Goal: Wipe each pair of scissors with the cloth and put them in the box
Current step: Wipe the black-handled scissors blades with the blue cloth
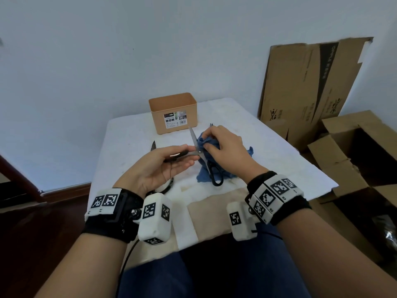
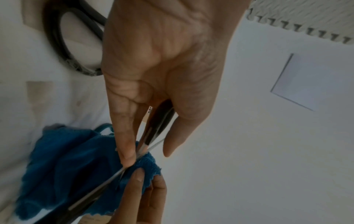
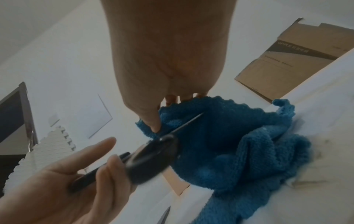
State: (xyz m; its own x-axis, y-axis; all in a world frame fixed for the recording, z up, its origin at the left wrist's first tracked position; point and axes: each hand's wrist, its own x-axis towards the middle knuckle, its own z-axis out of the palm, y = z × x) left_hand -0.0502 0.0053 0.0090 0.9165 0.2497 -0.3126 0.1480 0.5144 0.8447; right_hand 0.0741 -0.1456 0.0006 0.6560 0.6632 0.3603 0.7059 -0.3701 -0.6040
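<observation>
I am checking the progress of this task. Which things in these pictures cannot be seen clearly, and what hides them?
- Box interior: head view, the front wall hides the bottom, so any scissors inside cannot be told.
- Second scissors: head view, the left hand covers all but a blade tip and a handle loop.
- Held scissors handle: right wrist view, blurred.
- Blue cloth: the right hand covers where it touches the blade.

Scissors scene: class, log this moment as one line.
left hand: holds scissors handle | right hand: wipes blade with blue cloth | tan box: no scissors visible inside
</observation>
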